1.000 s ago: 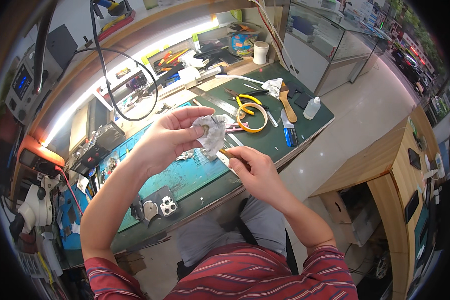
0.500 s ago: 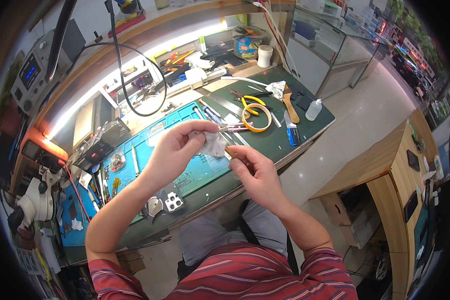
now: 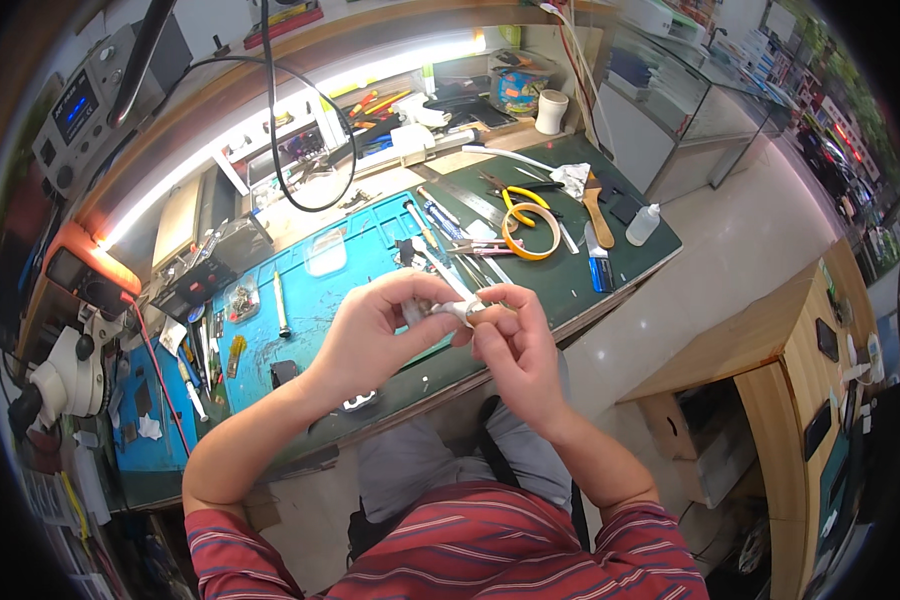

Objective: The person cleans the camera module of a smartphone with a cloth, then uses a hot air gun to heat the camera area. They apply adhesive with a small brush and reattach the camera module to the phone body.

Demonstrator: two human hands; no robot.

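both hands dropping lower toward me, left hand [image 3: 375,335] and right hand [image 3: 515,345] pinching closed on the small white piece [image 3: 457,312] i'm holding.

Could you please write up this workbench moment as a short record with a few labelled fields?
setting: repair bench with a blue work mat beside a dark green mat
left hand: left hand grips a small whitish wad above the bench's front edge
right hand: right hand pinches the same wad from the other side
what the wad is: cannot tell, mostly hidden by the fingers
on the green mat: yellow-handled pliers, tape ring, small white bottle
far left: microscope
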